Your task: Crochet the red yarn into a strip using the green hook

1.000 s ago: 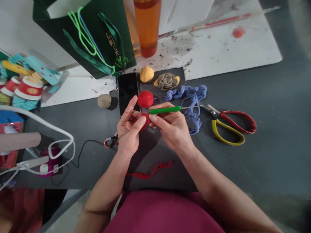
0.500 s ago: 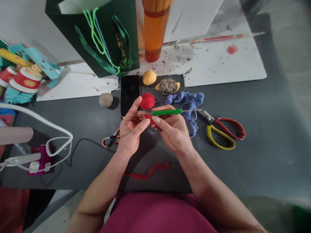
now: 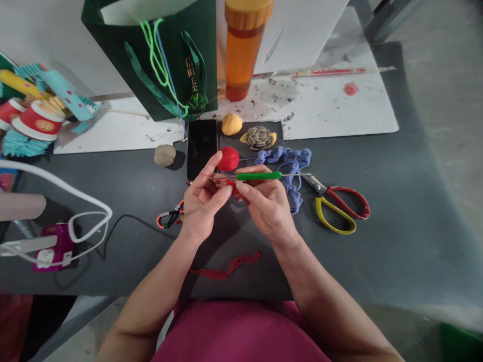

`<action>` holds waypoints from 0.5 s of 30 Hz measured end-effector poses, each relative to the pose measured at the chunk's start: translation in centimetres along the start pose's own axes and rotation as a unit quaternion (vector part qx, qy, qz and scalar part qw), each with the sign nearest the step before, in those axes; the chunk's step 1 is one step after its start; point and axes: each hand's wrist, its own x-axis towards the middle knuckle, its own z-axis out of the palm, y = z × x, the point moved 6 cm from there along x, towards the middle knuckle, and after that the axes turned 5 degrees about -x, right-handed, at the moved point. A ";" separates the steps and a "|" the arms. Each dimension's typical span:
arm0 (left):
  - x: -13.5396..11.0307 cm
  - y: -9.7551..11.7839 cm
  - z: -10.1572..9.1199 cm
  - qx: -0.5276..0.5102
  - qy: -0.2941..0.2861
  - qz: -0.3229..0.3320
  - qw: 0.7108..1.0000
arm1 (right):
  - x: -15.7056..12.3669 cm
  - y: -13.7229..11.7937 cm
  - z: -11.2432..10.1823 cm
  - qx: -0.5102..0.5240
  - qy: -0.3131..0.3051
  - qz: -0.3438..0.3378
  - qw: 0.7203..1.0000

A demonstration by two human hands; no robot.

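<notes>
A small red crochet piece (image 3: 233, 188) is pinched between the fingers of my left hand (image 3: 202, 203). The left index finger points up, with a thin strand of red yarn near it. My right hand (image 3: 269, 203) grips a crochet hook (image 3: 259, 176) by its green handle, level above the piece; the right thumb also touches the red work. The hook's metal shaft reaches left toward the left fingers, but its tip is hard to make out. Just beyond the hands sits a red yarn ball (image 3: 228, 159). Blue crochet work (image 3: 296, 160) lies right of it.
Yellow-and-red-handled scissors (image 3: 335, 201) lie at the right. Behind are a phone (image 3: 203, 146), a yellow yarn ball (image 3: 231, 124), a grey crochet flower (image 3: 258, 138), an orange bottle (image 3: 245, 55) and a green bag (image 3: 162, 65). A red crocheted strip (image 3: 228, 269) lies near the front edge.
The camera view has shifted slightly, so the surroundings sit a little differently. Both hands keep nearly the same pose, with the hook and red piece still held together.
</notes>
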 end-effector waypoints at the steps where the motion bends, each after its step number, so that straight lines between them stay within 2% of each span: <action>1: 0.0 0.0 -0.1 0.006 -0.001 0.000 1.000 | 0.0 0.0 0.0 -0.002 0.000 -0.001 1.000; 8: -0.2 -0.1 -0.2 -0.008 0.015 -0.009 1.000 | 0.1 0.1 0.0 0.012 0.005 0.024 1.000; 15: -0.1 -0.1 -0.2 -0.007 0.003 -0.006 1.000 | 0.1 0.1 0.0 0.019 0.016 0.043 0.999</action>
